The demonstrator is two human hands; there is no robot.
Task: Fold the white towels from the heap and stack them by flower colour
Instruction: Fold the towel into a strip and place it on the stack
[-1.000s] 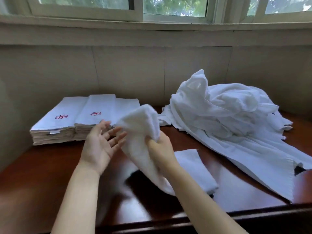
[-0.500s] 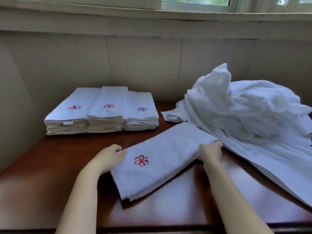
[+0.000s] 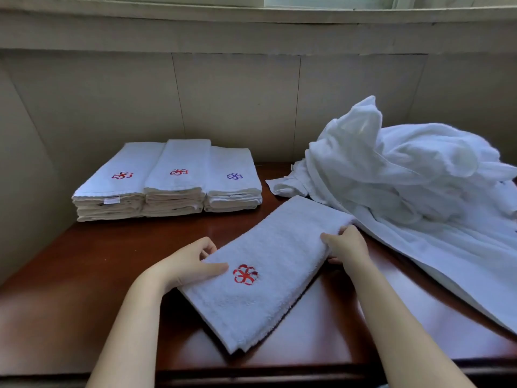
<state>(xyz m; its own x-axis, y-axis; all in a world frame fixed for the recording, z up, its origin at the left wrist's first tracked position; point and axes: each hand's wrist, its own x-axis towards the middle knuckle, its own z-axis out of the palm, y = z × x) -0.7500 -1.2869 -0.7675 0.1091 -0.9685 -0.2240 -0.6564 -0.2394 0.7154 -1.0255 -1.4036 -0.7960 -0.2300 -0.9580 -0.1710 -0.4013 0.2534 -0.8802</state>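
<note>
Folded towel [image 3: 268, 264] flat on the wooden table [image 3: 84, 275], in much the same place as half a second before; bundled up in the air between both hands a full second before. Red flower [image 3: 245, 274] face up near the left end. Long axis diagonal, running from the near-left corner at the table's front edge up toward the far right, where the far end lies just beside the heap [image 3: 414, 191].

Left hand [image 3: 190, 266] gripping the towel's left long edge, thumb now laid on top of the cloth beside the flower, fingers curled at the edge. Right hand [image 3: 347, 245] clasping the opposite long edge further up, fingers over the top, thumb below.

Behind, against the wall, three stacks side by side and touching: left stack [image 3: 112, 189] and middle stack [image 3: 176, 180] topped with red flowers, right stack [image 3: 233, 180] lower and topped with a blue flower. Heap of loose white towels filling the right of the table, a low fold spreading toward the front edge just right of the right forearm. Window sill [image 3: 251, 12] above.
</note>
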